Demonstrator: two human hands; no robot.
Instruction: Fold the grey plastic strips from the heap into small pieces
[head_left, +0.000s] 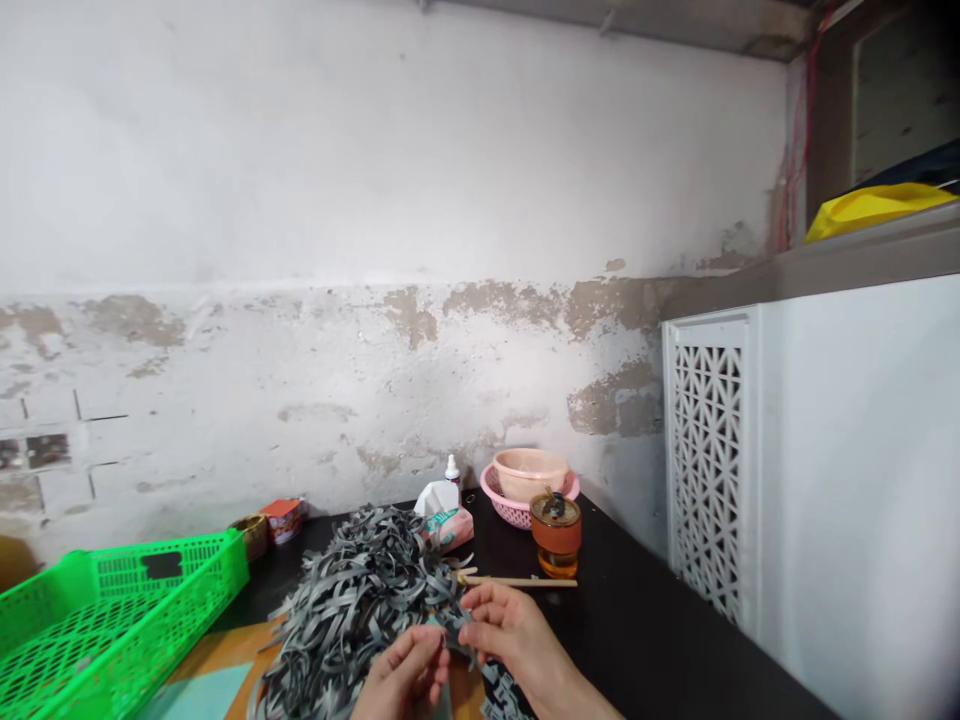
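Note:
A large heap of grey fabric-like strips (360, 600) covers the front middle of the black table. At its front right edge my left hand (405, 675) is closed in a pinch, its fingertips by a small bit of grey strip. Close beside it, my right hand (510, 635) pinches a grey strip (456, 628) between thumb and fingers. Whether both hands hold the same strip is hard to make out. Below my right wrist lies a smaller group of grey pieces (501, 692), partly hidden by the arm.
A green plastic crate (161, 610) stands at left, near a tape roll (253, 535) and a red-topped box (283, 520). Behind the heap are a tissue pack (450, 527), a white-capped bottle (451, 468), pink basins (531, 475), an orange-banded jar (556, 538) and a wooden stick (525, 582).

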